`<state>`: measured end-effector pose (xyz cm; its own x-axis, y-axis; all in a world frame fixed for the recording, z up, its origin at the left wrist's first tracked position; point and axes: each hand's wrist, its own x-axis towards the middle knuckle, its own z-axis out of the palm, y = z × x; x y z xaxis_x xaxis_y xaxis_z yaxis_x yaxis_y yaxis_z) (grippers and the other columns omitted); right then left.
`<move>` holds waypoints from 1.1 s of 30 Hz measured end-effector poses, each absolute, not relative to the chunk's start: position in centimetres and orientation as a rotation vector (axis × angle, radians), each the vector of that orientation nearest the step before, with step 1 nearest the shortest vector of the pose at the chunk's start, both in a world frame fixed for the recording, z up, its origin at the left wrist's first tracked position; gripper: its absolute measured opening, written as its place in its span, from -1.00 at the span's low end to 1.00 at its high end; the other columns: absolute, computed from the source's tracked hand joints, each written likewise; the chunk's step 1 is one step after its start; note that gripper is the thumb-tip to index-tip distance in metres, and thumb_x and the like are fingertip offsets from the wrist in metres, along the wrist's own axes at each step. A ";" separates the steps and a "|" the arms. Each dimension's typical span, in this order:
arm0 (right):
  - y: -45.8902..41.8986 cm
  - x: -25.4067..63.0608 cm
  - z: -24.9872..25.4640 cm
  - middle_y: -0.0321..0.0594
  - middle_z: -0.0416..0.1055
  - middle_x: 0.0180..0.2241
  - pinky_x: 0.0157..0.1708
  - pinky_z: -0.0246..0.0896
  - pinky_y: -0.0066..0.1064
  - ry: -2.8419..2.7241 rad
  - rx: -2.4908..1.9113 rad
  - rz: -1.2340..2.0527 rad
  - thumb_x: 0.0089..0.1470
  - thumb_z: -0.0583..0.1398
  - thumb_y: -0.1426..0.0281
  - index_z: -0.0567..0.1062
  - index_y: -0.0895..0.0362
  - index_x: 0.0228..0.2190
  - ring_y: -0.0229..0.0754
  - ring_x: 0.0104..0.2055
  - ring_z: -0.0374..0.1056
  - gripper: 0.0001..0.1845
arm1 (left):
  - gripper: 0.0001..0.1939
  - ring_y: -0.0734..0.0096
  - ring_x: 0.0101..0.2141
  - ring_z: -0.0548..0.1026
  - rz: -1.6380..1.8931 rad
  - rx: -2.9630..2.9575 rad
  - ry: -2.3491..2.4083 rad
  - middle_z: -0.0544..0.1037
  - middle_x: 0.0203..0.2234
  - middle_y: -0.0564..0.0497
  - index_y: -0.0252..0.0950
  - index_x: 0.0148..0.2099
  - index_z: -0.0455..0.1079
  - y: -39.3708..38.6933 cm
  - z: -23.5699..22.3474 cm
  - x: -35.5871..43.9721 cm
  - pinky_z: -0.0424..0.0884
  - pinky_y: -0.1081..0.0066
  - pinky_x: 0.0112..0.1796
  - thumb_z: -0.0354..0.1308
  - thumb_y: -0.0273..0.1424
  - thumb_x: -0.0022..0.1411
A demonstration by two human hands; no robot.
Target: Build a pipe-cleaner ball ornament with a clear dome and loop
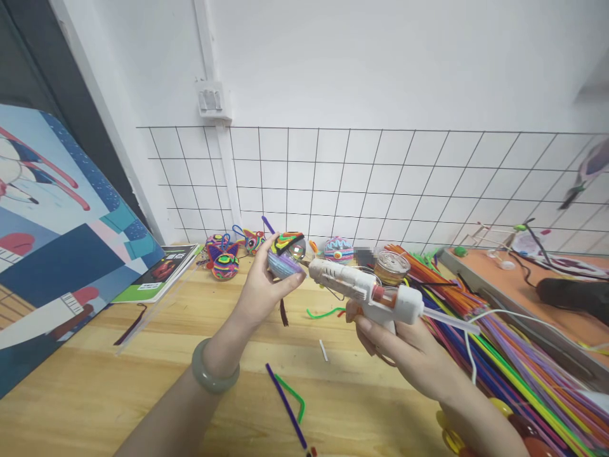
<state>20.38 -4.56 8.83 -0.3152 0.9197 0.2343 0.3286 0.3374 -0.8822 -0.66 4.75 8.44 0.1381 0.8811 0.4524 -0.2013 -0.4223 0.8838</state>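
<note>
My wooden table [228, 387] spreads beneath everything, and the bundle of fuzzy stems [504, 365] lies across its right side. My right hand [399, 343] is wrapped around the grip of a glue gun [347, 282], its nozzle pointing left, close by the ball; whether they touch, I can't tell. My left hand [257, 292] is partly closed, fingers and thumb curved around that ball [285, 266], raised above the table in front of me.

As for how far along it is, bright looping bands cover its upper part and bluish-purple rows its lower part, while a clear patch facing the gun looks bare, so I'd judge it partly covered (my fingers hide some of it, mind). Behind it, a pink-and-blue ball [339, 249] and a striped ornament [225, 266] look much further on. Smaller bits lie nearer me: a purple stem [287, 405], a bent green stem [299, 397] and a tiny white scrap [323, 350].
</note>
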 end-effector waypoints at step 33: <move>-1.1 20.9 6.4 -0.26 0.35 -0.40 -0.36 0.21 -0.39 -2.234 -1.143 0.515 0.12 0.09 0.40 0.37 0.10 -0.40 -0.22 -0.39 0.28 -0.92 | -0.22 0.15 0.02 0.42 1.911 1.323 0.838 0.37 0.09 -0.12 -0.13 0.19 0.17 7.3 9.2 -4.3 0.35 0.13 0.04 0.36 -0.41 -0.08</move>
